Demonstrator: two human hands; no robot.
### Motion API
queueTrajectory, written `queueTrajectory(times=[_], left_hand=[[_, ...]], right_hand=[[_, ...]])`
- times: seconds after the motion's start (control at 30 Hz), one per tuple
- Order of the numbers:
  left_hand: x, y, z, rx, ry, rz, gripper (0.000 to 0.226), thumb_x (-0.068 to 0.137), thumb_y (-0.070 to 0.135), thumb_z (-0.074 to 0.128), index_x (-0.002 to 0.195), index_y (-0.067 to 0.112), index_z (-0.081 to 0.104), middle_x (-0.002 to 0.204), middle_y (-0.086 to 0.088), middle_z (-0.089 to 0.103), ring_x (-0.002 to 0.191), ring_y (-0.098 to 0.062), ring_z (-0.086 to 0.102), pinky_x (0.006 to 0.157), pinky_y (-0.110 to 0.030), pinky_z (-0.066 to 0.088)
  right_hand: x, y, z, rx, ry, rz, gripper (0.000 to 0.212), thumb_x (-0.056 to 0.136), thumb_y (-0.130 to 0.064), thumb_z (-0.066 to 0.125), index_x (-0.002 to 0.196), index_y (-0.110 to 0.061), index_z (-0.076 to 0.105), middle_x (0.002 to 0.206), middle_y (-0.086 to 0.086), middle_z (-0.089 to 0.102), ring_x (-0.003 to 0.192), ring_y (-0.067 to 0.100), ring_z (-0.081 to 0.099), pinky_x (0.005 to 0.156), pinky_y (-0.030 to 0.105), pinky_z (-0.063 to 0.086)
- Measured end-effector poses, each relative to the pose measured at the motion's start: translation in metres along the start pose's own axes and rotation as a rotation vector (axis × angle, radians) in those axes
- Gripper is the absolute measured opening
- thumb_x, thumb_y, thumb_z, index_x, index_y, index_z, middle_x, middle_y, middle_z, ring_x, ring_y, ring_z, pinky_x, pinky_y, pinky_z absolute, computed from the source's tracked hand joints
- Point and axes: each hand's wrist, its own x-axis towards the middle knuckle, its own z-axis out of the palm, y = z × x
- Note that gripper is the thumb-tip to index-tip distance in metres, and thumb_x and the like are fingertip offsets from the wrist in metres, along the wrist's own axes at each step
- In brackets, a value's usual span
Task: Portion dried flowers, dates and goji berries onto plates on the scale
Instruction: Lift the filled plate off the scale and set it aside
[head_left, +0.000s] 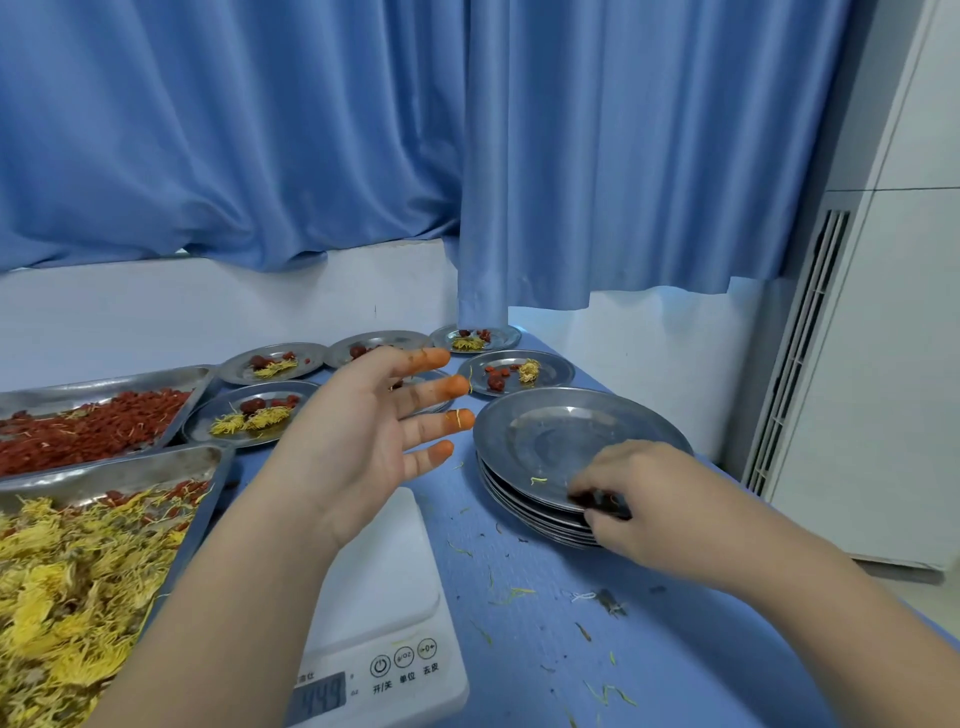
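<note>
Got the stack of round steel plates at 3 o'clock from the white kitchen scale on the blue counter. Right hand way nearer, fingers curled over the top plate's 5 o'clock rim, apparently pinching it. Left hand over the scale, spread wide, holding nothing. Can't make out the dark bit under the right fingers, and the readout's half hidden behind the left forearm.

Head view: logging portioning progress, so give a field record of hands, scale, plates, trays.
left hand: fingers spread, orange-stained fingertips, above white digital scale
right hand: grips near rim of top round steel plate of stack
scale platform: no plate on it
filled plates: several small steel plates of flowers and red fruit, at back
trays: steel tray of yellow dried flowers, steel tray of red berries
</note>
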Motion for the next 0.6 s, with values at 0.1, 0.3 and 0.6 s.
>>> queueTrajectory(times=[0.1, 0.3, 0.6], left_hand=[[0.0014, -0.0015, -0.0010, 0.006, 0.001, -0.004, 0.026, 0.094, 0.027, 0.045, 0.104, 0.018, 0.067, 0.095, -0.006, 0.072, 0.074, -0.022, 0.069, 0.066, -0.033, 0.049], [0.0016, -0.0025, 0.0007, 0.014, -0.003, -0.007, 0.024, 0.094, 0.027, 0.046, 0.102, 0.019, 0.067, 0.094, -0.006, 0.072, 0.074, -0.022, 0.069, 0.066, -0.033, 0.048], [-0.0013, 0.0047, -0.0014, -0.010, -0.024, 0.015, 0.025, 0.094, 0.027, 0.045, 0.106, 0.017, 0.064, 0.090, -0.005, 0.070, 0.076, -0.022, 0.067, 0.066, -0.032, 0.048]], right_hand=[[0.0009, -0.0021, 0.0022, -0.054, -0.005, -0.003, 0.019, 0.081, -0.023, 0.049, 0.091, -0.026, 0.064, 0.082, -0.008, 0.062, 0.086, 0.014, 0.050, 0.076, 0.034, 0.048], [0.0023, -0.0035, 0.0035, -0.024, 0.034, 0.043, 0.021, 0.077, -0.026, 0.055, 0.096, -0.030, 0.065, 0.082, -0.012, 0.063, 0.088, 0.010, 0.052, 0.074, 0.029, 0.048], [0.0003, -0.0041, 0.0006, 0.133, 0.161, 0.058, 0.013, 0.079, -0.039, 0.066, 0.088, -0.031, 0.068, 0.076, -0.016, 0.063, 0.076, 0.002, 0.052, 0.070, 0.031, 0.049]])
